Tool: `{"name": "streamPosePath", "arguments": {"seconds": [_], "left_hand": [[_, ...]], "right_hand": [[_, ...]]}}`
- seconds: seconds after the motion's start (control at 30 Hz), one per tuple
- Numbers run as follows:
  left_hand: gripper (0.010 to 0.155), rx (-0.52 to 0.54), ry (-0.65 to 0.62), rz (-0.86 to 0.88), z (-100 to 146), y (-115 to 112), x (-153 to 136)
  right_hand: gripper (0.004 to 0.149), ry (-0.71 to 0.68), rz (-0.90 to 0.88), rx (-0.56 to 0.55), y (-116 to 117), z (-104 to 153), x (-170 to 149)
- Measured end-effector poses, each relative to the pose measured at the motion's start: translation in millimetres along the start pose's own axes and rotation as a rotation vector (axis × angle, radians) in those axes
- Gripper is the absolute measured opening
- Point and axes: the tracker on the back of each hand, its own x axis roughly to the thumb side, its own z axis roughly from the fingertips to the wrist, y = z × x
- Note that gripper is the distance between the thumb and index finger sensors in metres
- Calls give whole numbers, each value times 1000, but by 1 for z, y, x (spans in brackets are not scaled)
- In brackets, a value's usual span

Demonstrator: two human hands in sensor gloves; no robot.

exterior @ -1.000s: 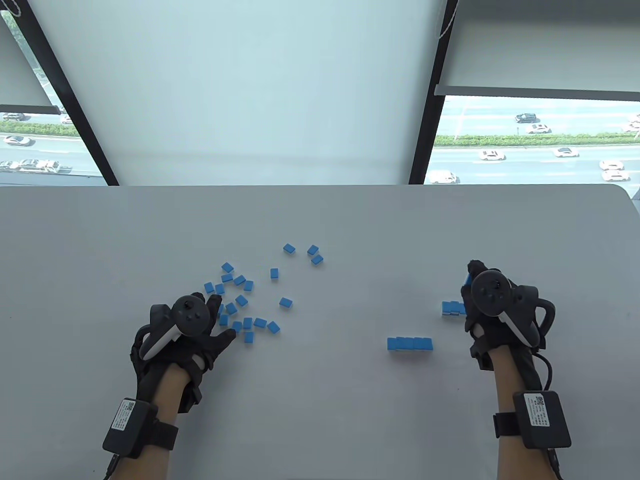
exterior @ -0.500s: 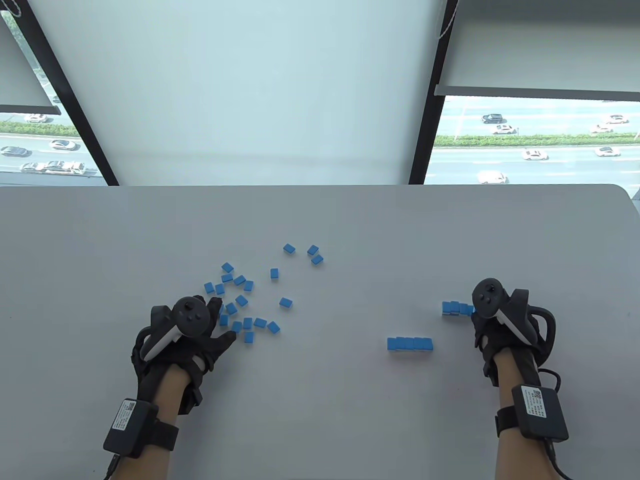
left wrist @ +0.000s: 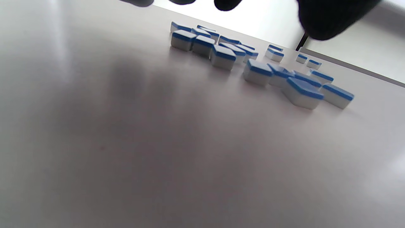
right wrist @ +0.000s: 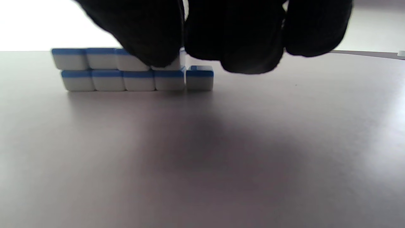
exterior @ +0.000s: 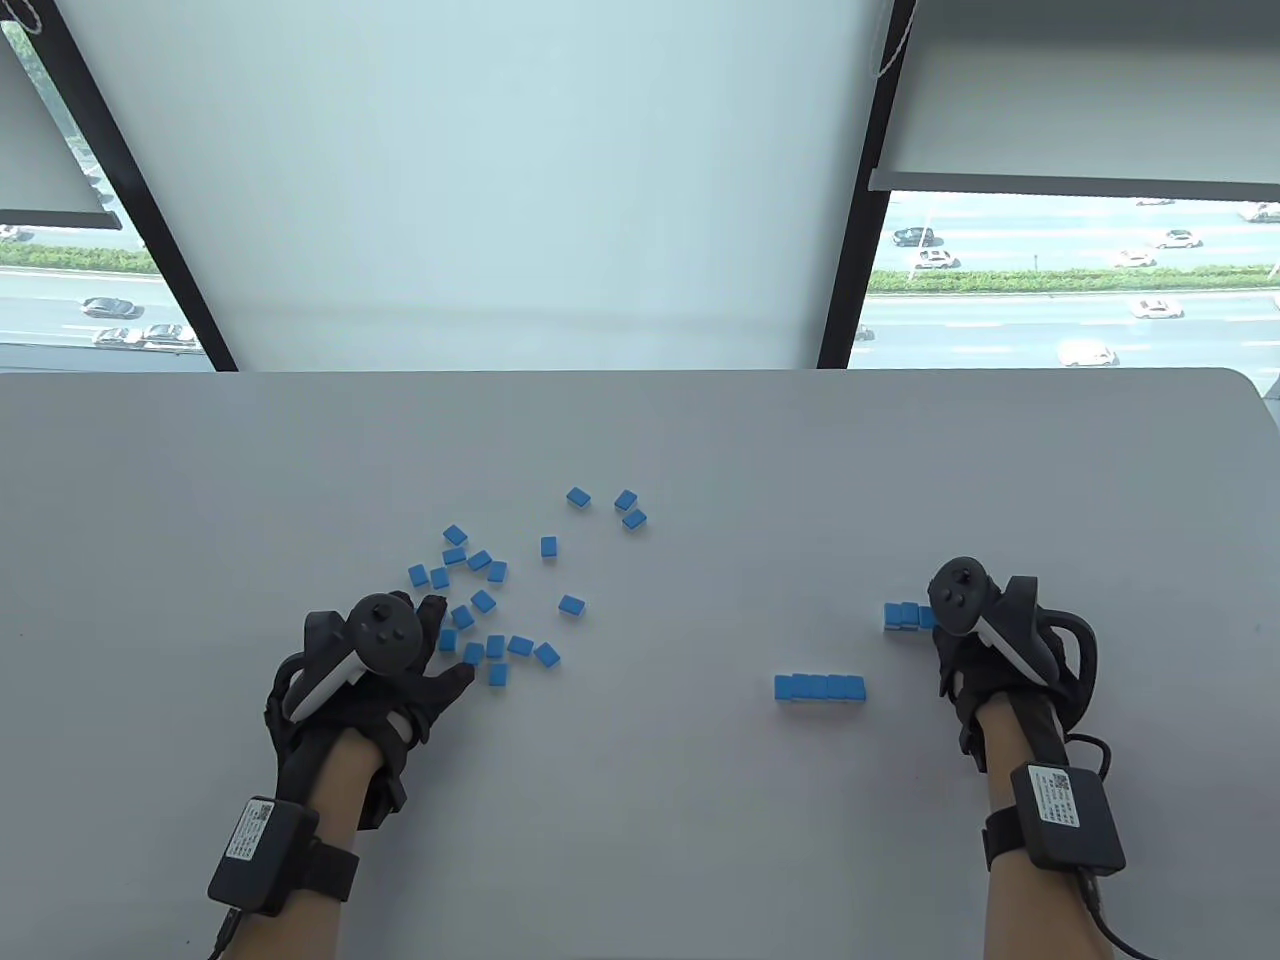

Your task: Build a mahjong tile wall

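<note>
Progress: partial. The two-tier wall section stands directly beneath the fingertips of the right hand. In the right wrist view its lower tier counts five tiles and its upper tier four, the fourth largely hidden behind a fingertip. The end tile, under the middle fingertips, has nothing stacked on it and a thin gap shows between it and its neighbour. Whether these fingers pinch the top tile or merely press on it cannot be told; they curl downward onto the stack.

A separate single row of four tiles lies well to the left of the right-hand fingers, not joined to the wall. Judged outstanding: join this row, and stack the loose stock.

The loose tiles, some two dozen, lie scattered just ahead of and beside the fingers of the left hand. That hand is relaxed and spread over the near edge of the scatter, holding nothing; its fingertips hang clear above the table in the left wrist view.

Materials: tiles are small rectangular blocks, blue back layer over a white body, hard, smooth, with slightly rounded edges; all visible ones lie blue side up. Table surface is matte light grey, flat, faintly reflective. Gloves are black fabric.
</note>
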Motion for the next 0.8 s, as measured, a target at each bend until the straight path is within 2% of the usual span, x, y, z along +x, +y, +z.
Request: {"name": "streamPosePath", "arguments": {"seconds": [0.2,0.4,0.6,0.8], "left_hand": [[84,14,-1,0,1,4,1],[85,18,-5,-18,1,4,4],[85,27,-1,-30,2,6,3],[85,37,-4,-21,5,8,3]], "right_hand": [[60,-10,-39,-60,-14,7,4],[60,-67,-81,-133,-46,16,44],[61,-143,-32,-53,-54,-8,122],[65,-154,28,79,-39,-42,221]]}}
